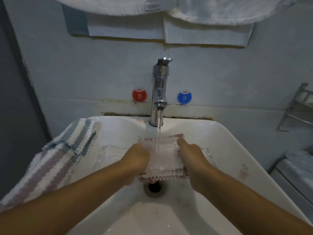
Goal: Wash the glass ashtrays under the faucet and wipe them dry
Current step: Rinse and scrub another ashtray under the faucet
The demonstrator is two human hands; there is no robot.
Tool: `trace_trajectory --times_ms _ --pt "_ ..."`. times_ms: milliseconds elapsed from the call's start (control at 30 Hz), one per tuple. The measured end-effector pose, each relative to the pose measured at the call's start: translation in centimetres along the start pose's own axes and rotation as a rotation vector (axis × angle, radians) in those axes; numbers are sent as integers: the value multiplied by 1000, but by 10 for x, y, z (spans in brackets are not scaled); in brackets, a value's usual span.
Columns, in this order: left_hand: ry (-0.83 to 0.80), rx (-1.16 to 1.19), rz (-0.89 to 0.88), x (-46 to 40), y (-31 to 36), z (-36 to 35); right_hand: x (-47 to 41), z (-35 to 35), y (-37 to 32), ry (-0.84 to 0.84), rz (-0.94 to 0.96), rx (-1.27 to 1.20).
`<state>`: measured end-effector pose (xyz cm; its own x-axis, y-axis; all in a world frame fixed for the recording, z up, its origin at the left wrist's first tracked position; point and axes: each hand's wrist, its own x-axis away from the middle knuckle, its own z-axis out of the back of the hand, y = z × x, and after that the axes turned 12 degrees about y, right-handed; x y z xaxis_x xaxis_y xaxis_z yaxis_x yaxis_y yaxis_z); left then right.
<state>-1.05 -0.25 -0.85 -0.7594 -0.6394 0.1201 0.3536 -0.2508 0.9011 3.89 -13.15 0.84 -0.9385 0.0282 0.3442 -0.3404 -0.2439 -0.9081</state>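
At the sink's (225, 138) left rim I note a striped cloth (55, 155) draped over the edge, its far corner near the back-left corner of the basin. Just inside that rim, a second glass ashtray (110, 151) lies in the basin, partly behind the left forearm. My left hand (137, 158) grips the left side of the ribbed glass ashtray (162, 160) held over the middle of the basin, thumb on top, fingers curled beneath. Water from the chrome faucet (159, 92), mounted at the centre of the back rim, falls straight into this ashtray. The drain (153, 188) sits directly below it, toward the near rim. My right hand (191, 156) grips the ashtray's right side in the same manner, thumb laid along the upper edge. Behind that hand, toward the right rim, another piece of clear glass (207, 152) shows; I cannot tell its full shape. Red (139, 96) and blue stickers (184, 97) flank the faucet on the wall.
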Motion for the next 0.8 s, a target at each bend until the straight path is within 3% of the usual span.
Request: trace_trajectory --times_ms 167,500,800 --pt "23 13 -29 -3 6 3 -3 5 -4 -10 -28 14" --pt "99 -184 -135 -18 -5 5 7 8 -9 -55 -2 83" --pt "41 -141 -96 -16 -2 6 0 6 -6 -45 2 71"
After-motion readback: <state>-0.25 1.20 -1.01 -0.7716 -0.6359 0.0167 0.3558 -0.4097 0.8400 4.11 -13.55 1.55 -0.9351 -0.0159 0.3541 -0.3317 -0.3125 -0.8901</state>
